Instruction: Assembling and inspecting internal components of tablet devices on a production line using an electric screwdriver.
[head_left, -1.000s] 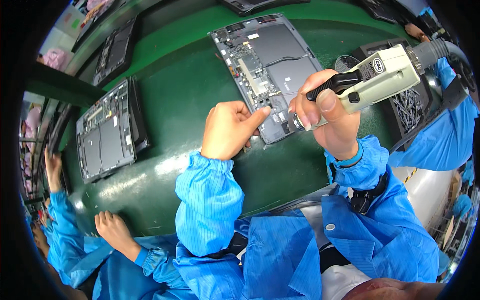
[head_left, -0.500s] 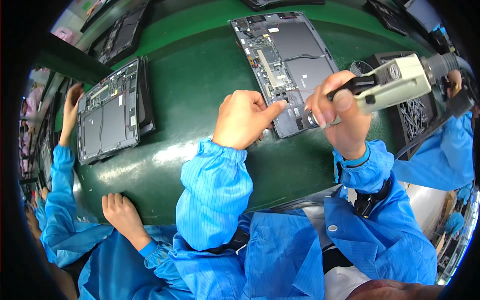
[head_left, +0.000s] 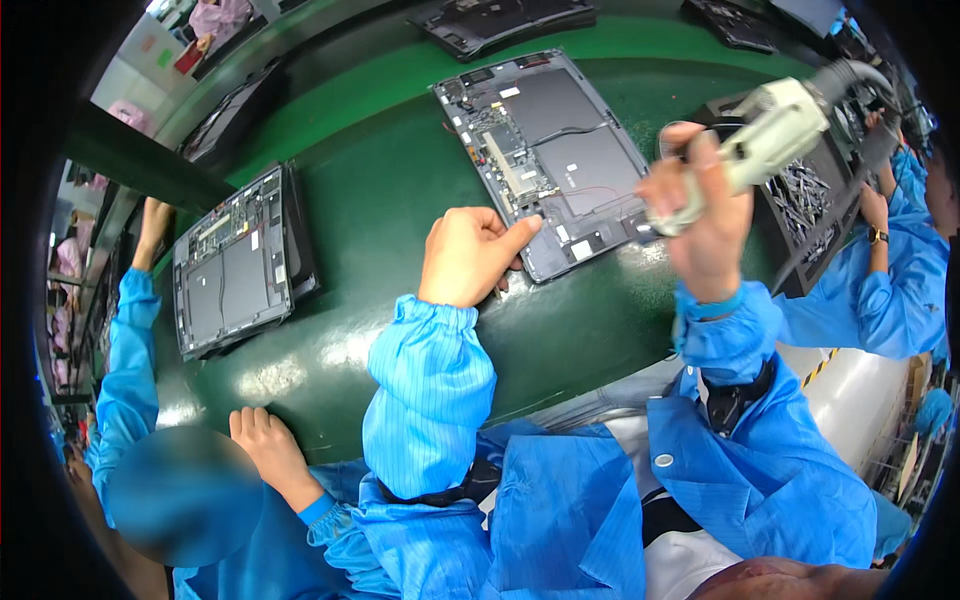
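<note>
An opened laptop base (head_left: 590,190) lies on the green bench, with its circuit board, flat grey battery and thin cables exposed. My left hand (head_left: 468,255) is at its near left corner, thumb on the edge and fingers curled; what lies under the fingers is hidden. My right hand (head_left: 712,225) is wrapped round a pale pistol-shaped power screwdriver (head_left: 780,130) with a thick cable at its rear. Blurred by motion, the screwdriver's tip is close to the base's near right corner; whether it touches cannot be told.
A black tray of small metal parts (head_left: 803,205) stands at the right. Another opened laptop base (head_left: 232,265) lies stacked at the left, beside a co-worker's hand (head_left: 268,450). More laptop parts (head_left: 500,22) lie at the back. Another person's arm (head_left: 880,215) reaches in at the far right.
The view has shifted. The screwdriver tip has moved right across the base, from inside its near edge to its right corner. My left hand stays at the near left corner.
</note>
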